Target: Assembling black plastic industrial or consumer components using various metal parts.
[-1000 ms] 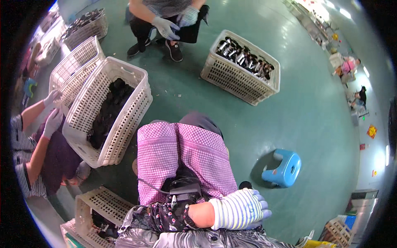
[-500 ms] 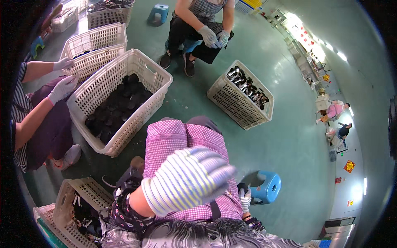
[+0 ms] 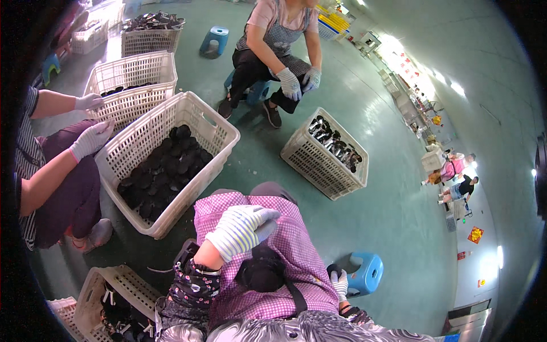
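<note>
My left hand [image 3: 242,231], in a white glove with yellow and blue stripes, hovers over my lap with its fingers stretched out and nothing visible in them. Just below it, several black round pieces [image 3: 265,275] lie clustered on my pink checked apron [image 3: 228,208]. Down at my right side is my gloved right hand [image 3: 340,285], next to a blue stool [image 3: 367,272]. Its fingers are closed around a dark rounded piece [image 3: 333,268], whose kind I cannot make out.
A white crate [image 3: 219,171] of black round pieces stands ahead left, beside a co-worker's gloved hands [image 3: 91,139]. Another crate [image 3: 319,165] with black-and-silver pieces stands ahead right. A seated person [image 3: 279,62] faces me. A tilted crate [image 3: 128,279] is at lower left.
My left hand has drawn back and left, away from the camera, uncovering the black pieces on my lap. My right hand stays by the stool. The whole view has tilted slightly upward.
</note>
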The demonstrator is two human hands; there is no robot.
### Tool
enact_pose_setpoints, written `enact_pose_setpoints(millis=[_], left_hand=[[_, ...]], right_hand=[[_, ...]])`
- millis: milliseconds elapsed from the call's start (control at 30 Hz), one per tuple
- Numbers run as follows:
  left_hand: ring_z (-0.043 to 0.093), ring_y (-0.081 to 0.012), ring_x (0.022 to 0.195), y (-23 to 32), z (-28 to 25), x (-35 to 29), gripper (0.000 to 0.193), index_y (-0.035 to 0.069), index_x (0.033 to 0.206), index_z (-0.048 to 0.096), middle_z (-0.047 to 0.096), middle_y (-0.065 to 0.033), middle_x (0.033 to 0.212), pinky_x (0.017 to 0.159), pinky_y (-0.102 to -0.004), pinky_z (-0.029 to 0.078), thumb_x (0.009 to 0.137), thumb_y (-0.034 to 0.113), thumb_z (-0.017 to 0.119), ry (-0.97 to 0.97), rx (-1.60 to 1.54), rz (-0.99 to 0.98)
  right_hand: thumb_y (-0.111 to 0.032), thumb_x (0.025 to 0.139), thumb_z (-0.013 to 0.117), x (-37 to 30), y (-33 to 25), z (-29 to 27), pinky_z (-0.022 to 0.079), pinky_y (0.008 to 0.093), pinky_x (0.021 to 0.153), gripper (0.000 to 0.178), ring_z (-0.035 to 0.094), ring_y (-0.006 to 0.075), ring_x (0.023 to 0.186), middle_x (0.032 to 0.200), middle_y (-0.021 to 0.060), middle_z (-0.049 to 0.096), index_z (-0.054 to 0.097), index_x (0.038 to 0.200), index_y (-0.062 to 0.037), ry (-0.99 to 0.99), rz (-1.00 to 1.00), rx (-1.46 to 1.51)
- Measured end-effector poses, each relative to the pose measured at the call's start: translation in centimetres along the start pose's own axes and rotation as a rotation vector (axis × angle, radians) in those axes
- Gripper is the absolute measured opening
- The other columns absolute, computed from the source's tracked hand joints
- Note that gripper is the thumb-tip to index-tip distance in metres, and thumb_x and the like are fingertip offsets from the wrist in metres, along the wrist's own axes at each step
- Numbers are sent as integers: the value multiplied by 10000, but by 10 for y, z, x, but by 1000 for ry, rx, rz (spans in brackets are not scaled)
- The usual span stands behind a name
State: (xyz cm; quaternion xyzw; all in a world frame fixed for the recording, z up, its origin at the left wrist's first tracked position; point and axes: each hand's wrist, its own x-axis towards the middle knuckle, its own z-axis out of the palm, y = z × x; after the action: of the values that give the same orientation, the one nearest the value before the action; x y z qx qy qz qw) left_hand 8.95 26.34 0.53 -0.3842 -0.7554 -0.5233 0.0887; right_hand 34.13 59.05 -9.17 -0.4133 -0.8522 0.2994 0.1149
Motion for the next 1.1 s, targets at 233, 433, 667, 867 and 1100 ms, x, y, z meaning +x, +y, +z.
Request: enact_pose_setpoints(millis=[233, 433, 667, 867, 1100], left_hand=[[615, -279, 675, -22, 17, 9, 167, 86, 886, 627, 629, -105, 763, 597, -339, 498, 750, 182, 626, 85, 75, -72], [618, -261, 677, -19, 15, 11, 137, 92, 860, 632, 631, -97, 765, 596, -335, 498, 746, 168, 623, -12, 223, -173], [620, -265, 664, -14, 19, 20, 143, 51, 846, 635, 628, -120, 749, 591, -330, 494, 711, 95, 640, -51, 164, -261], [611, -256, 615, -7, 23, 27, 160, 44, 860, 641, 625, -118, 725, 552, -301, 476, 701, 67, 645, -28, 162, -378], [595, -221, 594, 8, 20, 22, 159, 36, 833, 638, 617, -107, 701, 543, -289, 461, 675, 31, 649, 31, 146, -389]], right_hand=[[-371, 774, 572, 21, 19, 24, 426, 398, 817, 486, 563, 372, 927, 990, 209, 592, 509, 1070, 9, -95, 22, -63], [-287, 795, 563, 27, 22, 48, 438, 357, 794, 383, 587, 292, 882, 948, 180, 611, 525, 1042, 3, -194, 122, 62], [-225, 812, 539, 21, 9, 47, 446, 349, 794, 328, 591, 268, 890, 945, 169, 619, 529, 1049, 2, -229, 170, 35], [-151, 852, 531, 13, 21, 58, 442, 325, 785, 254, 540, 181, 878, 975, 102, 591, 507, 1064, -13, -239, 353, 417], [-197, 837, 544, 28, 32, 69, 439, 324, 800, 295, 558, 199, 880, 949, 120, 602, 512, 1057, -4, -376, 230, 166]])
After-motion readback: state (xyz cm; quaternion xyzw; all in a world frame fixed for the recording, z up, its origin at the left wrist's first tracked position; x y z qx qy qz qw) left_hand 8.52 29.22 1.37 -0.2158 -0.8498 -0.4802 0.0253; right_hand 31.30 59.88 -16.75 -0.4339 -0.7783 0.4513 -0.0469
